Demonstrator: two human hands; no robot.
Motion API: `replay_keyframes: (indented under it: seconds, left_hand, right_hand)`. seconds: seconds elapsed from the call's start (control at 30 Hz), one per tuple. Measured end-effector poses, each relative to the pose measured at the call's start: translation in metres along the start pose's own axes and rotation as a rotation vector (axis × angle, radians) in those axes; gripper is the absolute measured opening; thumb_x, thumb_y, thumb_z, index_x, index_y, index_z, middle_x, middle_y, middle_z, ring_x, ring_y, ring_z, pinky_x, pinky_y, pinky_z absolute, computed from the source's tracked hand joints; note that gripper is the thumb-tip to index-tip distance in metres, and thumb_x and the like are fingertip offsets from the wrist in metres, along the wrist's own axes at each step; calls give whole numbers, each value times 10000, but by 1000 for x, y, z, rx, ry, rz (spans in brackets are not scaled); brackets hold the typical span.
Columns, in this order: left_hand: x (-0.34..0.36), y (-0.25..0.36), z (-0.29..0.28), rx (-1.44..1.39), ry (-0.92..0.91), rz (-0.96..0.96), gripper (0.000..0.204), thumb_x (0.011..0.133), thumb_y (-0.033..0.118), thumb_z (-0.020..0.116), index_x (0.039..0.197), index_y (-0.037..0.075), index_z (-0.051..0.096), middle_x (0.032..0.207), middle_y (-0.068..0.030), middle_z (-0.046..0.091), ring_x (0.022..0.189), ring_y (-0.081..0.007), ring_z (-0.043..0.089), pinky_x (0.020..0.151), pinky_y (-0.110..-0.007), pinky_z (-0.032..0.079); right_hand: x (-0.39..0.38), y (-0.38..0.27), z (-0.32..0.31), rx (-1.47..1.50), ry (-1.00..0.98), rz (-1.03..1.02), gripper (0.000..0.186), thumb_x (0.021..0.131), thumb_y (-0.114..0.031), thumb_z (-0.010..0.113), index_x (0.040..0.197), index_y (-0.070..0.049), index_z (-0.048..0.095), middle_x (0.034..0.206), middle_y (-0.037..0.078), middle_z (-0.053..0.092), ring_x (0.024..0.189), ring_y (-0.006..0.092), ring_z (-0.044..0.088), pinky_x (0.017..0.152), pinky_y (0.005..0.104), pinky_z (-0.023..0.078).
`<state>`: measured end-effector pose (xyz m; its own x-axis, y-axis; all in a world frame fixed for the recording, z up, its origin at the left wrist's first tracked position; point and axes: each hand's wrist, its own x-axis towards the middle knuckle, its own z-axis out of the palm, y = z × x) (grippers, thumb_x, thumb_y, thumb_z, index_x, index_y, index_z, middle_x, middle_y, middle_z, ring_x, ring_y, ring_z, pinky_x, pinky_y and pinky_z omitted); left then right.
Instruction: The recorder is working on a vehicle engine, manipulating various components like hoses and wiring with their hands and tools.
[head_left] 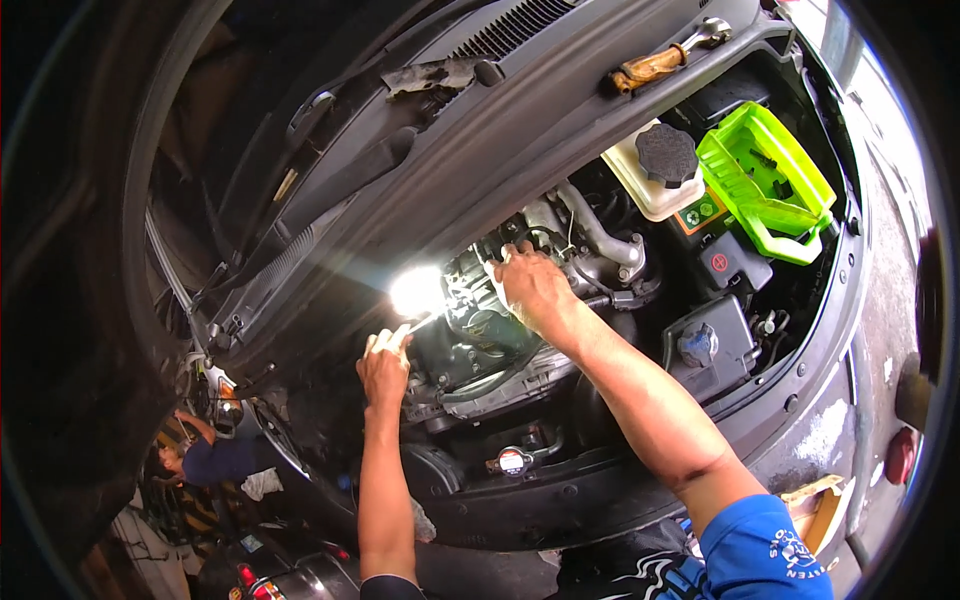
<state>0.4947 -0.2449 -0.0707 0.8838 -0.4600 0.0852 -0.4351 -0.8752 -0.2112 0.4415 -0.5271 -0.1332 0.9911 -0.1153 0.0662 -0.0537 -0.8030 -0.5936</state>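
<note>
Silver-metal, black-covered engine (490, 355) sits behind its bay's front edge (600, 510); the left hand (384, 365) pinches a thin pale rod (424, 322), best held steady, beside glaring white light (417, 292); the right hand's (535, 288) grip can't be told.

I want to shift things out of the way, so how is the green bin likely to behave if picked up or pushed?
The green bin looks like thin moulded plastic, so it's probably light and slightly flexible. The small dark parts inside look loose, so they would likely slide if it tilts.
</note>
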Motion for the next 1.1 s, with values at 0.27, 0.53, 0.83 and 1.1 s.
replay_keyframes:
  seconds: [0.27,0.53,0.83,1.1]
  left_hand:
    - [-4,19,-35,18,-46,48,144,1016,245,649,1077,161,749,924,-114,678,936,-339,688,769,-486,546]
    - [10,57,-55,-11,-61,225,97,913,102,678,991,74,730,822,-162,737,757,-372,740,676,-488,576]
    - [23,87,-44,65,-65,305,77,792,41,690,755,22,755,747,-211,726,695,-392,741,658,-497,590]
    - [-1,2,-10,-148,-195,-32,267,1040,278,629,1236,140,748,1024,-152,701,985,-395,677,834,-493,538]
  right_hand:
    - [-8,10,5,62,140,-85,280,994,-195,544,1130,-33,727,1166,228,681,1091,391,654,937,475,549]
    - [0,9,19,11,150,-22,275,1001,-217,549,1099,-65,755,1159,211,685,1090,378,655,935,468,556]
    - [-4,15,16,54,232,-104,251,995,-203,591,1042,2,728,1143,246,691,1047,390,682,902,477,561]
    - [0,-4,-10,-39,-26,-36,287,1022,-241,557,1087,-24,732,1216,233,667,1125,379,652,944,459,561]
